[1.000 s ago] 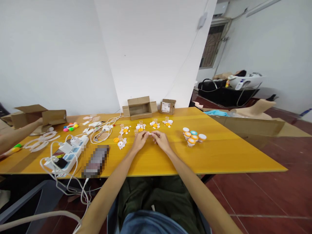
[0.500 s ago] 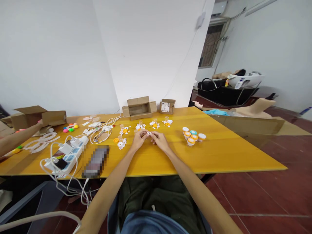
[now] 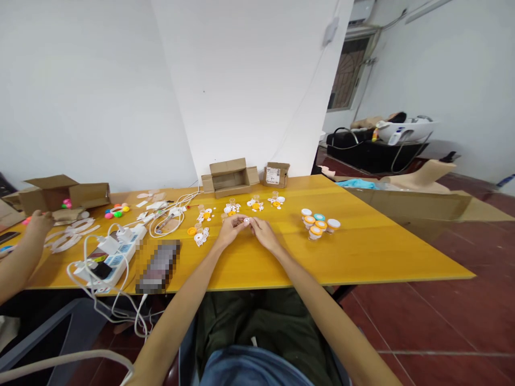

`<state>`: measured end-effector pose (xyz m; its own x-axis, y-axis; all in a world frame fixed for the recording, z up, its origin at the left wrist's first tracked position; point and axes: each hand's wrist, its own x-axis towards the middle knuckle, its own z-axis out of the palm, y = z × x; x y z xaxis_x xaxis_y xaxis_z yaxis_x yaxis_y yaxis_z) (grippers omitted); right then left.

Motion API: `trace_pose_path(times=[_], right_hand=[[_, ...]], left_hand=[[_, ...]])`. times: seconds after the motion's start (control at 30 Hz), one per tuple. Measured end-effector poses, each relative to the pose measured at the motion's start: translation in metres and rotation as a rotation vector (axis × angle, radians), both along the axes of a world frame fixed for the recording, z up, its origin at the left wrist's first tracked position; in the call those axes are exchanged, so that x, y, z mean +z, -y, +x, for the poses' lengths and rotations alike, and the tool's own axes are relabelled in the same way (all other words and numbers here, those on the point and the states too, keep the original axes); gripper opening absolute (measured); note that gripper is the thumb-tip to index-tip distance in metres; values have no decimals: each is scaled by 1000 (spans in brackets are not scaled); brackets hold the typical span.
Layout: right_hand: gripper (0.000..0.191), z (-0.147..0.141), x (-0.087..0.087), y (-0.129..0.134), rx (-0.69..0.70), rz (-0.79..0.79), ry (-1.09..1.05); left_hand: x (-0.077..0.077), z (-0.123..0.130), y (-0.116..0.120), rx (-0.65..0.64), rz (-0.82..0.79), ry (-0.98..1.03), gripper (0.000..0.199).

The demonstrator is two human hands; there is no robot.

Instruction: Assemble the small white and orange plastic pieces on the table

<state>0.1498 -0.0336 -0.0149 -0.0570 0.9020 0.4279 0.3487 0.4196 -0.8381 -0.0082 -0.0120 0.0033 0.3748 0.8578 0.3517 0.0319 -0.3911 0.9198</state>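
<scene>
Above the middle of the table, my left hand (image 3: 232, 229) and my right hand (image 3: 262, 232) meet fingertip to fingertip. Pinched between them is a small white plastic piece with holes (image 3: 247, 220); its lower part is hidden by the fingers. Just beyond the hands lie small piles of parts: clear cups, orange rings (image 3: 255, 206) and white perforated pieces (image 3: 198, 238). To the right of my right hand stands a cluster of small clear cups with white, orange and teal lids (image 3: 321, 225).
At the back are an open cardboard box (image 3: 232, 188) and a smaller carton (image 3: 276, 176). On the left lie a phone (image 3: 158, 266), a power strip (image 3: 127, 247) with tangled white cables, and coloured balls (image 3: 117, 214). A co-worker's hand (image 3: 38, 225) is at far left, near another open box (image 3: 89, 194).
My hands stay in place, with the right fingers drawn in slightly around the white piece. The co-worker's hand has moved left, away from the box, and pink balls now show there.
</scene>
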Motion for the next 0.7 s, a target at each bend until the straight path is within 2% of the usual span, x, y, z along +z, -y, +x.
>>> trace_pose_path(times=[0.7], right_hand=[[55, -1, 3, 1, 100, -106, -110]], left_hand=[[7, -2, 6, 6, -66, 39, 38]])
